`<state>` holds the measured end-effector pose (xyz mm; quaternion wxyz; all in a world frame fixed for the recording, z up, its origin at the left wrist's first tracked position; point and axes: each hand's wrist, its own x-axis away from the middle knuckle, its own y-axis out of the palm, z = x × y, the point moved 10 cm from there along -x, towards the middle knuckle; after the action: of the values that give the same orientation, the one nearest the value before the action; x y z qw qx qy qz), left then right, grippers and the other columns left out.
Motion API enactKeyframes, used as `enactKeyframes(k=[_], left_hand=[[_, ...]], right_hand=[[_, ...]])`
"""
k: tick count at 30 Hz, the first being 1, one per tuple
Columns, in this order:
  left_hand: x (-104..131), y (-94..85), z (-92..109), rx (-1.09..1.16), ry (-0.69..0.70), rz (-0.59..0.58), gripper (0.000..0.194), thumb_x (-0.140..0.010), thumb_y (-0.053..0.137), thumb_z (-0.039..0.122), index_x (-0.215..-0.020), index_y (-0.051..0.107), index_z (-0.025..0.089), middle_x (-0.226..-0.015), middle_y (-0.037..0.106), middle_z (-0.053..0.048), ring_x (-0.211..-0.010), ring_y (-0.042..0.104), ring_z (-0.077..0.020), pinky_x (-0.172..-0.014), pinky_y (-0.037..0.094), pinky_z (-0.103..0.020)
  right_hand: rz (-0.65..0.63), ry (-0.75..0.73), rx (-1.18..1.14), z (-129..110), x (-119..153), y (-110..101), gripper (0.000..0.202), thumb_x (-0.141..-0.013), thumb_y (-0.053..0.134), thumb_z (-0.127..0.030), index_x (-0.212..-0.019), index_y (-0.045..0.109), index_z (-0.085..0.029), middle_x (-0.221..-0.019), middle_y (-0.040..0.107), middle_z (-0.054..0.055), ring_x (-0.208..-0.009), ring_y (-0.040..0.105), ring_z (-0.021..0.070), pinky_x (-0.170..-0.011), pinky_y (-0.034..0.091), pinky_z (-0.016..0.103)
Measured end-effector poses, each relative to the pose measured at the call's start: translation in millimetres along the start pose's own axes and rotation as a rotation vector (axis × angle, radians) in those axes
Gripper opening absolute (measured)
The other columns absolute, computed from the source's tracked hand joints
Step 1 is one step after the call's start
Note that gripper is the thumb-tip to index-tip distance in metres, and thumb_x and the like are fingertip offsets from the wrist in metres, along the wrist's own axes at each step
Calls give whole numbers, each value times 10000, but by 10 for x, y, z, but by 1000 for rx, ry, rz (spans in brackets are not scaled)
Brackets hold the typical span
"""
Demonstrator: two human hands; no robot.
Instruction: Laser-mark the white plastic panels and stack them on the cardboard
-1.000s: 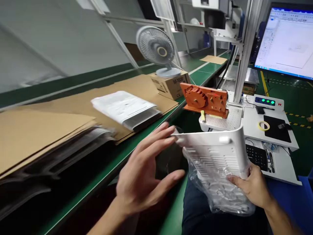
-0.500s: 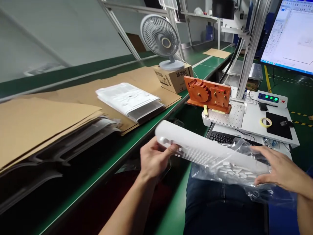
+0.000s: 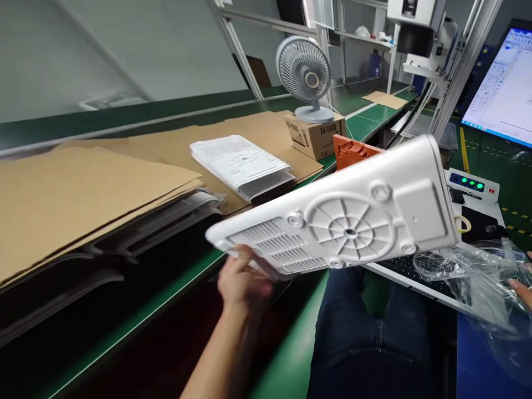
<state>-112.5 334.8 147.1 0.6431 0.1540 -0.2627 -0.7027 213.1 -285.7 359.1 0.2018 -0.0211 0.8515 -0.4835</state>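
Note:
My left hand (image 3: 245,280) grips the near left end of a white plastic panel (image 3: 286,244). The panel is held tilted in the air above my lap, its ribbed face with slots and a round spoked pattern turned toward me. At the right edge, my right hand (image 3: 521,291) is only partly in view, with a crumpled clear plastic bag (image 3: 486,271) at its fingers. The bag hangs apart from the panel. More white panels (image 3: 241,158) lie stacked on cardboard at the left.
Brown cardboard sheets (image 3: 137,169) over dark panels cover the bench at the left. A grey fan (image 3: 305,72) stands on a cardboard box (image 3: 320,138). Partly behind the panel is an orange fixture (image 3: 353,152). A monitor (image 3: 505,88) and a roll of tape (image 3: 464,224) are at the right.
The bag has come off the panel and moved right with my right hand. My left hand has swung the panel up, turning its ribbed face into view.

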Motion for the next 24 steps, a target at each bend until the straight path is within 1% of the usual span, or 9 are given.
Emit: enactKeyframes(k=[2, 5, 7, 9, 12, 15, 19, 21, 24], left_hand=[[331, 165, -399, 116, -278, -6, 242, -978, 752, 382, -1123, 760, 187, -1017, 838, -75, -1035, 795, -280, -1072, 628, -487], [1015, 620, -889, 256, -627, -98, 328, -1090, 592, 390, -1259, 760, 164, -1036, 851, -116, -1020, 823, -309, -1078, 637, -537], [1466, 917, -1107, 343, -787, -147, 373, -1115, 553, 418, -1242, 763, 137, -980, 851, -119, -905, 831, -289, -1038, 664, -512], [1853, 1186, -1250, 395, -905, -219, 425, -1121, 542, 476, -1176, 771, 122, -904, 836, -114, -773, 810, -259, -980, 686, -473], [2297, 1499, -1360, 394, -1047, -415, 432, -1112, 571, 499, -1106, 766, 113, -891, 819, -115, -756, 797, -243, -921, 695, -417], [2578, 1545, -1440, 222, -1156, -636, 285, -1069, 670, 365, -1130, 762, 102, -945, 819, -125, -824, 812, -240, -816, 693, -340], [2342, 1292, -1399, -54, -998, -769, 339, -924, 861, 278, -1179, 750, 85, -1101, 825, -201, -953, 832, -285, -873, 694, -365], [1866, 1141, -1199, -84, -758, -682, 435, -835, 955, 297, -1157, 733, 107, -1148, 815, -208, -1014, 829, -292, -966, 679, -393], [1017, 899, -595, -80, -266, -493, 769, -710, 1044, 334, -1359, 642, 240, -1364, 746, -155, -1156, 798, -284, -1022, 661, -412]], right_hand=[[18, -185, -125, -478, 78, 117, 576, -883, 835, -694, -1347, 757, -361, -1259, 737, 116, -623, 664, 228, -515, 552, 396], [-111, -507, -350, -1385, 303, 587, 327, -987, 833, -560, -1211, 803, -323, -1366, 683, 94, -1025, 737, 279, -634, 586, 337], [-290, -621, -397, -1903, 477, 1068, 537, -936, 896, -594, -1371, 726, -330, -1403, 666, 92, -1202, 706, 301, -730, 623, 348], [-330, -688, -453, -2292, 613, 1404, 806, -805, 995, -629, -1451, 654, -288, -1397, 672, 103, -1253, 689, 325, -944, 630, 428], [-148, -689, -550, -2574, 693, 1547, 362, -933, 908, -475, -1129, 725, -231, -1069, 734, 44, -945, 739, 246, -826, 592, 368], [52, -697, -557, -2621, 759, 1403, 156, -1001, 764, -289, -879, 701, -214, -847, 675, 2, -700, 653, 171, -649, 483, 308], [65, -806, -461, -2533, 813, 1127, 136, -1024, 700, -215, -890, 723, -200, -827, 676, 7, -691, 652, 158, -640, 448, 291], [37, -865, -374, -2412, 818, 993, 126, -1026, 695, -189, -908, 739, -199, -831, 689, 9, -695, 661, 155, -653, 448, 284], [2, -947, -204, -2186, 821, 833, 130, -1014, 670, -152, -949, 772, -199, -836, 716, 19, -691, 666, 152, -650, 437, 277]])
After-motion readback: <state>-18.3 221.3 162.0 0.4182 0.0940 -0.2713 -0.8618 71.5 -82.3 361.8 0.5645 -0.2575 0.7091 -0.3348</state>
